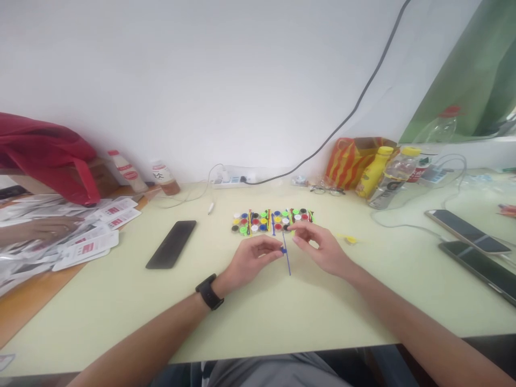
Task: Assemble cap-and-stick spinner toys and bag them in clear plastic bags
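Observation:
My left hand (253, 259), with a black watch (209, 292) on its wrist, pinches a thin blue plastic stick (287, 263) by a small blue part near its middle. The stick stands nearly upright above the table. To its right is my right hand (322, 251), thumb and fingers apart, with nothing visible between them. Just beyond both hands, small round pieces (263, 228) in several colours lie in rows, with thin coloured sticks (273, 223) between the groups. A small yellow piece (350, 240) lies right of my right hand.
A black phone (171, 244) lies at left; two more phones (467, 231) lie at right. Bottles (395, 177) and a striped bag (342, 164) stand at the back right. Another person's hand (40, 230) rests among white packets (86, 247) at far left. A power strip (229, 182) lies by the wall.

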